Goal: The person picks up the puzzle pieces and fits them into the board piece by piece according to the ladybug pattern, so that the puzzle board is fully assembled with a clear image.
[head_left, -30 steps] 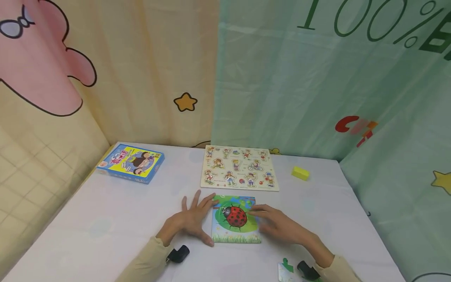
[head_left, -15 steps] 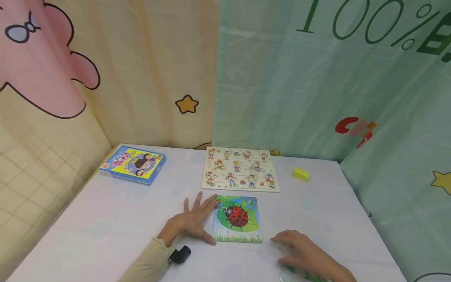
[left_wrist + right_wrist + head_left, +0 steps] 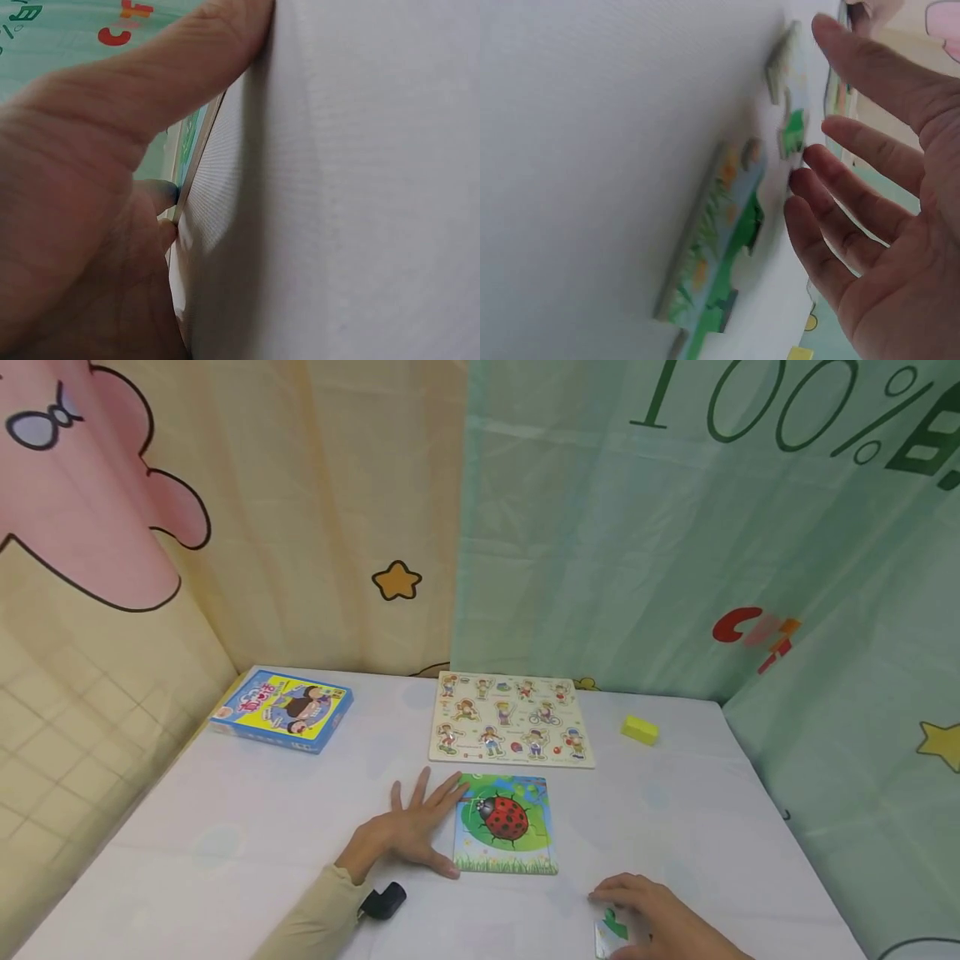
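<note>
left hand (image 3: 408,835) splayed, fingertips touching left edge of flat square red-ladybug jigsaw (image 3: 505,822), middle of white-clothed table (image 3: 225,893); right hand (image 3: 656,910) released, fingers loose, just over pale-blue-and-green jigsaw pieces (image 3: 720,232) toward table's near edge.

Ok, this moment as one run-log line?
Left hand: at left edge of square red-ladybug puzzle | Right hand: over loose green-blue puzzle pieces, no grip visible | Yellow rectangular block: untouched
</note>
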Demonstrator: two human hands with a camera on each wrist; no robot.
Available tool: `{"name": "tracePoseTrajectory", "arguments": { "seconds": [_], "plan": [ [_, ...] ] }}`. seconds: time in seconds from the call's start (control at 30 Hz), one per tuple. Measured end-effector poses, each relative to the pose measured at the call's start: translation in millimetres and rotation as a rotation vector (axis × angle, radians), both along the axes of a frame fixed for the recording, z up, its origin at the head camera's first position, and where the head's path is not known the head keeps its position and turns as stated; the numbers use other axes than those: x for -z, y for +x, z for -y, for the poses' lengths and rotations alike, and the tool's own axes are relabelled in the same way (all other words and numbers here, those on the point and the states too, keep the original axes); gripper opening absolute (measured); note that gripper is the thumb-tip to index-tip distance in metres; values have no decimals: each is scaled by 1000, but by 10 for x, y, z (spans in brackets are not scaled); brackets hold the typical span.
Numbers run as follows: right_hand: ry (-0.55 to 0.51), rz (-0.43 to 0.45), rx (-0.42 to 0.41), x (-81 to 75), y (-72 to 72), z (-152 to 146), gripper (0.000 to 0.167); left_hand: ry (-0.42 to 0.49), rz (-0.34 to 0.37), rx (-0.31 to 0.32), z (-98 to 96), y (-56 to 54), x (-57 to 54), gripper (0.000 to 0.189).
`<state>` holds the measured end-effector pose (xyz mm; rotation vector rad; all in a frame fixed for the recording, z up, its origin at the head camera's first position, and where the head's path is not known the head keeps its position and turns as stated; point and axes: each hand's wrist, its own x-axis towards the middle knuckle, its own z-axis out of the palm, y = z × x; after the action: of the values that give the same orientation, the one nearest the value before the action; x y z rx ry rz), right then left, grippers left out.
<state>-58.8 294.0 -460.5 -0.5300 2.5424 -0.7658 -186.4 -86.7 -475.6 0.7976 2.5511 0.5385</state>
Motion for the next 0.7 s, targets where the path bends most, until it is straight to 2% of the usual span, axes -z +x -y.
{"name": "tracePoseTrajectory", "arguments": {
  "seconds": [0.1,0.2,0.5,0.7],
  "plan": [
    [-2,-41,-32,37,5,-4,63,-7,0,-3,-1,-4,-8,124],
    [45,-63,-33,65,8,7,61,-10,3,-7,-2,-4,-8,124],
    [119,-43,19,59,14,67,60,-11,15,5,-2,-17,24,125],
    [113,-61,-11,55,17,69,53,-12,19,2,-5,-16,10,125]
  ]
}}
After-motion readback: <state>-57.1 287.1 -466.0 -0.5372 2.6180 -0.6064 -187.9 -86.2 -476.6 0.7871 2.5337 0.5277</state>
